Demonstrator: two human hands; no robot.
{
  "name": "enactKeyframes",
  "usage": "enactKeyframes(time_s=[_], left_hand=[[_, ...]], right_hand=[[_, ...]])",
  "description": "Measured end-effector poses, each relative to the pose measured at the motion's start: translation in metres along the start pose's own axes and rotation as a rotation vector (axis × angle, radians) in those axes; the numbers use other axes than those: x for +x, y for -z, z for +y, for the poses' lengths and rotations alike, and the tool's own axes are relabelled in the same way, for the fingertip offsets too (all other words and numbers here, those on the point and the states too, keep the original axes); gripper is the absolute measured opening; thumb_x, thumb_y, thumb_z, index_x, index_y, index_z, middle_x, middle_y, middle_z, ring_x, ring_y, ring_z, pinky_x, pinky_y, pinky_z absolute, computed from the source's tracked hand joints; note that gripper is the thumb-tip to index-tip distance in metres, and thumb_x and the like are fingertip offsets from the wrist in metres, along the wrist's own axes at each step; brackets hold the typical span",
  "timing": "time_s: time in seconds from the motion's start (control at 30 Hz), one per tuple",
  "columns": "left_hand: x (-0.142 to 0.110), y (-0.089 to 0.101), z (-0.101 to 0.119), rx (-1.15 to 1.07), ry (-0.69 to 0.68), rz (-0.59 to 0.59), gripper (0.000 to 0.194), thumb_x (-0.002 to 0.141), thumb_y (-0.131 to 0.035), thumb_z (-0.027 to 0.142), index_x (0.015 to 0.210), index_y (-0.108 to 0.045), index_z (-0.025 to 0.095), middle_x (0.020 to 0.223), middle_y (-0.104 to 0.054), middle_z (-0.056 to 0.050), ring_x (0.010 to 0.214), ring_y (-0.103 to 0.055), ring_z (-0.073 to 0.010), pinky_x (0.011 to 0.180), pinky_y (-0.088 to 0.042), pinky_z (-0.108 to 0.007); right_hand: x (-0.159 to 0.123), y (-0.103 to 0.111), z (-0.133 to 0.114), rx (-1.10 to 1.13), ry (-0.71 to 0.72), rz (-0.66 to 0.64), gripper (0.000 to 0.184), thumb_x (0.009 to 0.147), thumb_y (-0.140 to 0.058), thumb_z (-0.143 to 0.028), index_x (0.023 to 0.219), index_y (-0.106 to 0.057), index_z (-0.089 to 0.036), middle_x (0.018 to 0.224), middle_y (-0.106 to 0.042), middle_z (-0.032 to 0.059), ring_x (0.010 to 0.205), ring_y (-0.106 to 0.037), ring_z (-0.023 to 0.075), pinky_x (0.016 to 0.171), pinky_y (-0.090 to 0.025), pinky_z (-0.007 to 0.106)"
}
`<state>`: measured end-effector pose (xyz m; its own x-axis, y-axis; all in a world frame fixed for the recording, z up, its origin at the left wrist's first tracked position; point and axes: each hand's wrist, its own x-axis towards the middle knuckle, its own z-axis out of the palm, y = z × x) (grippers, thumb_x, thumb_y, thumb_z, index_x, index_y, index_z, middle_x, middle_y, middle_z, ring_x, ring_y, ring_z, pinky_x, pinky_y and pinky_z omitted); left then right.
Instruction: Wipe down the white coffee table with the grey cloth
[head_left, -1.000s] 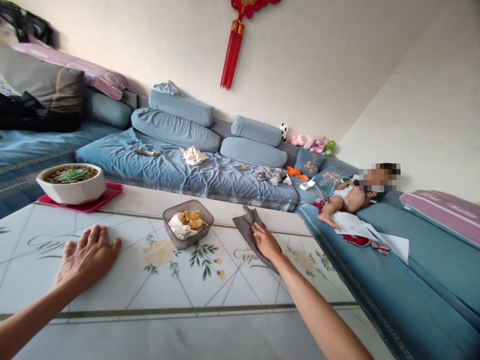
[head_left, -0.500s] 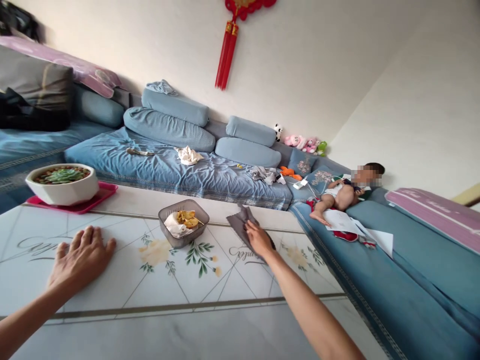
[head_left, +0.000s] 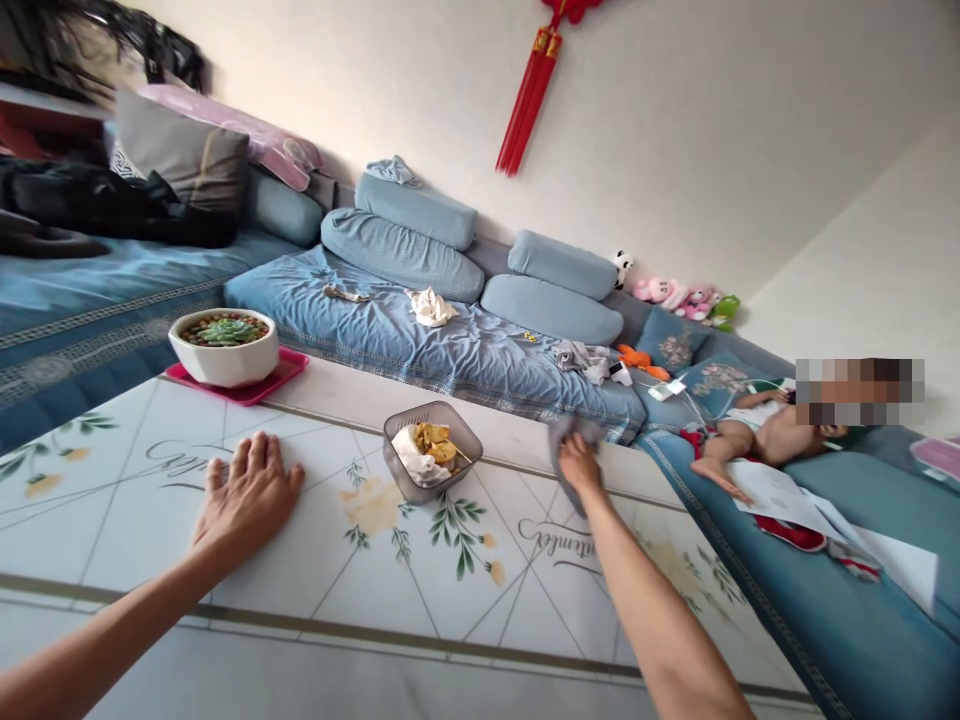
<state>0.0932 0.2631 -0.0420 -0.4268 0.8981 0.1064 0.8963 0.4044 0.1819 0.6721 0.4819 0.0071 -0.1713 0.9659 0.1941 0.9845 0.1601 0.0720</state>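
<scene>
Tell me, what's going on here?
A person's right hand rests on a grey cloth on a white floral table; the left hand lies flat on it. Between them sits a square, translucent grey plastic basket holding white and yellowish pieces. A white faceted planter stands on a red tray.

Decent soft ambient light, wall point(head_left: 675, 150) dims toward upper right. Right hand point(head_left: 581, 465) and gray cloth point(head_left: 570, 490) motion-blurred. Wide-angle stretch at edges. Reclining person's point(head_left: 787, 437) face pixelated.
</scene>
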Motion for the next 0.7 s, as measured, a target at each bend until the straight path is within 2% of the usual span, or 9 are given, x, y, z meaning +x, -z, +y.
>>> enactKeyframes(time_s=[0.1,0.17,0.23,0.27,0.37,0.5,0.57,0.63,0.7], left_hand=[[0.0,0.001,-0.001,-0.011,0.021,0.013,0.081,0.114,-0.029,0.044,0.178,-0.037,-0.004,0.19,-0.029,-0.03,0.181,-0.02,-0.0429,0.146,-0.017,-0.071],[-0.001,0.005,-0.001,-0.017,0.014,0.017,0.082,0.112,-0.031,0.045,0.178,-0.038,-0.004,0.19,-0.031,-0.03,0.181,-0.021,-0.0429,0.146,-0.018,-0.07],[-0.003,0.009,-0.002,-0.008,-0.003,0.006,0.084,0.111,-0.029,0.047,0.178,-0.038,-0.004,0.19,-0.031,-0.03,0.181,-0.022,-0.0424,0.147,-0.019,-0.069],[-0.004,0.011,-0.003,0.005,-0.007,-0.001,0.086,0.111,-0.026,0.049,0.178,-0.038,-0.004,0.19,-0.032,-0.028,0.181,-0.023,-0.0415,0.147,-0.02,-0.068],[-0.005,0.012,-0.006,0.051,-0.004,0.008,0.093,0.109,-0.013,0.057,0.179,-0.037,0.0,0.191,-0.033,-0.022,0.181,-0.024,-0.0379,0.147,-0.022,-0.064],[-0.003,0.007,-0.008,0.068,0.02,0.024,0.106,0.105,0.001,0.064,0.18,-0.036,0.0,0.191,-0.033,-0.021,0.182,-0.023,-0.037,0.147,-0.021,-0.063],[-0.001,0.005,-0.007,0.065,0.031,0.023,0.108,0.103,0.003,0.064,0.179,-0.036,-0.002,0.191,-0.034,-0.023,0.181,-0.023,-0.0384,0.147,-0.02,-0.065],[-0.001,0.005,-0.006,0.059,0.029,0.027,0.109,0.103,0.003,0.064,0.178,-0.037,-0.003,0.19,-0.034,-0.024,0.181,-0.023,-0.0395,0.146,-0.019,-0.066],[0.0,0.005,-0.005,0.057,0.034,0.029,0.109,0.103,0.003,0.065,0.178,-0.038,-0.004,0.19,-0.034,-0.024,0.181,-0.023,-0.0405,0.146,-0.019,-0.067]], right_hand=[[0.053,-0.026,-0.117,0.077,0.295,-0.017,0.046,0.118,-0.046,-0.017,0.152,-0.076,-0.01,0.173,-0.056,0.019,0.169,-0.042,0.0337,0.144,-0.028,0.056],[0.071,-0.036,-0.178,0.124,0.431,-0.012,0.05,0.12,-0.049,-0.023,0.165,-0.067,-0.014,0.179,-0.05,0.0147,0.17,-0.04,0.0316,0.144,-0.029,0.054],[0.077,-0.039,-0.207,0.158,0.508,-0.004,0.055,0.12,-0.051,-0.027,0.173,-0.058,-0.016,0.181,-0.046,0.0125,0.17,-0.041,0.0296,0.143,-0.033,0.05],[0.077,-0.038,-0.207,0.168,0.523,-0.001,0.056,0.121,-0.05,-0.028,0.175,-0.056,-0.016,0.181,-0.045,0.0121,0.17,-0.041,0.0278,0.143,-0.033,0.048],[0.067,-0.029,-0.147,0.16,0.459,0.007,0.055,0.122,-0.044,-0.025,0.173,-0.058,-0.012,0.18,-0.048,0.0134,0.169,-0.043,0.0234,0.143,-0.034,0.04],[0.028,-0.008,0.012,0.068,0.155,-0.014,0.057,0.122,-0.031,-0.021,0.154,-0.073,0.001,0.167,-0.06,0.0275,0.163,-0.052,0.0297,0.138,-0.039,0.042],[0.008,0.005,0.082,0.002,-0.005,-0.034,0.055,0.119,-0.033,-0.017,0.141,-0.077,0.007,0.155,-0.065,0.0357,0.156,-0.057,0.0375,0.135,-0.042,0.053],[0.001,0.015,0.121,-0.056,-0.116,-0.052,0.05,0.114,-0.038,-0.013,0.133,-0.079,0.01,0.142,-0.069,0.0409,0.148,-0.06,0.046,0.127,-0.046,0.067],[0.008,0.016,0.118,-0.083,-0.132,-0.061,0.047,0.109,-0.041,-0.01,0.126,-0.08,0.011,0.133,-0.07,0.0435,0.142,-0.061,0.0502,0.12,-0.049,0.073]])
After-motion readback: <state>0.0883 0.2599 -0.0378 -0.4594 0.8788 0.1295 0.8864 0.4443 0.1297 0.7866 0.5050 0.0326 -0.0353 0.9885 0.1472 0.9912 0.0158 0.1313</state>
